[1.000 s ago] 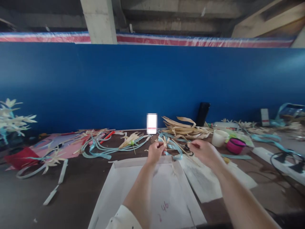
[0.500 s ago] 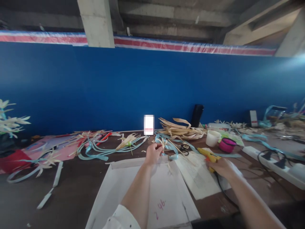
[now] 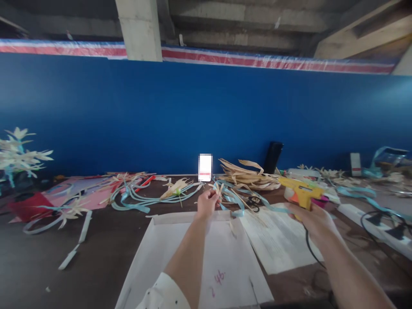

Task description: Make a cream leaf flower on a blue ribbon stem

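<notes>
My left hand [image 3: 206, 205] is closed in a pinch on a small piece of pale dried husk [image 3: 219, 190], above the far edge of a white cardboard box lid [image 3: 196, 253]. My right hand [image 3: 314, 221] is wrapped around the handle of a yellow hot glue gun [image 3: 302, 192], which is lifted off the table with its nozzle toward the left. A black cord [image 3: 310, 246] hangs from the gun. Light blue ribbon [image 3: 237, 201] and black-handled scissors [image 3: 254, 203] lie just right of my left hand. A printed paper sheet [image 3: 280, 244] lies beneath and left of the glue gun.
A bundle of dry husks [image 3: 247, 178] lies at the back beside a black cylinder [image 3: 273, 157]. Light blue tubes [image 3: 154, 201] and a husk flower [image 3: 176, 189] are to the left. A white power strip [image 3: 370, 225] stands at the right. A blue wall [image 3: 193, 107] closes the far side.
My right hand has raised the glue gun from low over the paper, bringing it up in front of the white and pink cups. My left hand keeps its pinch. The view has shifted slightly.
</notes>
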`<state>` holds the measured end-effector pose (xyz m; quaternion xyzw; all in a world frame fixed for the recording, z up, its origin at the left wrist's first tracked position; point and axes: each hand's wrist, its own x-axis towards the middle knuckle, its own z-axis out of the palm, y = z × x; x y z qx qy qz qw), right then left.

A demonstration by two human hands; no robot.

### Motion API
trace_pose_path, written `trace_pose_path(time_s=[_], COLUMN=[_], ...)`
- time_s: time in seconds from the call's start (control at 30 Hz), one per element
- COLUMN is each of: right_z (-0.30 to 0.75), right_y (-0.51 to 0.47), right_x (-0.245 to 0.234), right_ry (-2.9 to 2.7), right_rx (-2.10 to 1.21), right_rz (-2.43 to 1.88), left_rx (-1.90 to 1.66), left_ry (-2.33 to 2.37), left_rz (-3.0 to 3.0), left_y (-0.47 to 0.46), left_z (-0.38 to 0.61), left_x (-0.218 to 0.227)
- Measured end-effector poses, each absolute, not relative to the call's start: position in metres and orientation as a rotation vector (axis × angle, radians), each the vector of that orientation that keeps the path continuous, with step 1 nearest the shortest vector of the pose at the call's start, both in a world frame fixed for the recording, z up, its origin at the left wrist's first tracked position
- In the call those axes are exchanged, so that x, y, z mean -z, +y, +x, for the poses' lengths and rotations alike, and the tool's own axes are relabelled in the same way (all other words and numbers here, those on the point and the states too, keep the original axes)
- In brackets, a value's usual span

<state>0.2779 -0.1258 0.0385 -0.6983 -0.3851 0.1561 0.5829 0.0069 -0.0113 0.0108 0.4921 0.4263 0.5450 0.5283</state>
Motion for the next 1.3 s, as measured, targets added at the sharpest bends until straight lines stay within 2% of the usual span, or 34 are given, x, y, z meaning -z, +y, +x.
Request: trace_pose_path(time_s=[0.1, 0.2, 0.47, 0.77, 1.3], right_z=[0.239, 0.2, 0.138, 0.147, 0.132], right_y=[-0.113, -0.095, -0.072, -0.079, -0.087], right_x=[-0.06, -0.069, -0.055, -0.037, -0.042], right_ry=[-0.877, -1.011, -1.351, -1.43, -1.363], right_rx=[-0.609, -0.693, -0.923, -0.697, -0.682], right_rz=[-1.471, -1.401, -1.28, -1.457, -1.48], left_rx=[-1.362, -1.397, -1.443, -1.477, -1.481], left_ry=[1.046, 1.086, 1.111, 1.113, 1.123], left_rz=[1.141, 1.112, 1.063, 0.992, 0.991], left_y=[-0.007, -0.004, 0.003, 0.001, -0.006], left_z=[0.004, 0.0, -0.001, 0.002, 0.002], left_x=[-0.011, -0.011, -0.005, -0.005, -0.011])
